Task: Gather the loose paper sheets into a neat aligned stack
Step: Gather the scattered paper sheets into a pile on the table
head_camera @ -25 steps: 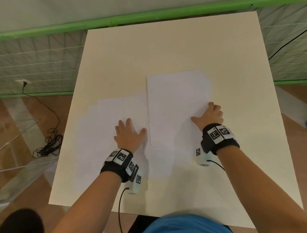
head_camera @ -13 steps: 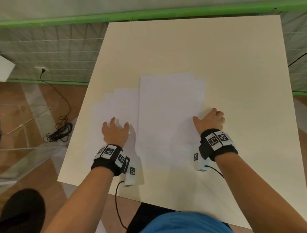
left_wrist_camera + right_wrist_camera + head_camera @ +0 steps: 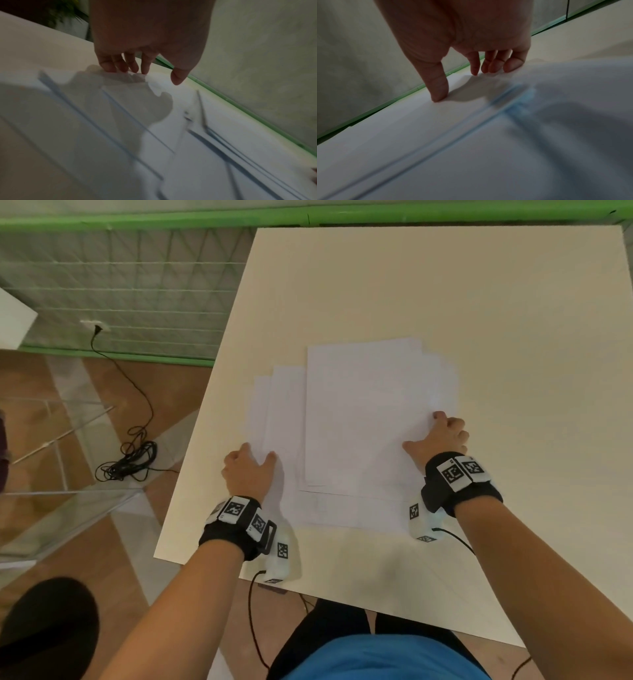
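Note:
Several white paper sheets lie overlapped on the cream table (image 3: 445, 285). The top sheet (image 3: 363, 412) sits in the middle, further sheets (image 3: 284, 412) stick out at its left, and others (image 3: 342, 511) show below it. My left hand (image 3: 253, 455) rests with its fingertips (image 3: 109, 68) on the edge of the left sheets, thumb held apart. My right hand (image 3: 423, 431) is at the pile's right edge, its thumb (image 3: 439, 94) and fingertips (image 3: 511, 66) pressing down on the paper (image 3: 471, 148). Neither hand grips a sheet.
The table's left edge (image 3: 191, 457) runs close by my left hand, and its near edge is at my body. A green rail with netting (image 3: 137, 268) stands behind. On the floor at the left lie a black cable (image 3: 133, 457) and a clear frame (image 3: 51, 474).
My left hand has slid the left sheets to the right, so they now overlap further under the top sheet. My right hand stays at the pile's right edge, fingers more bent.

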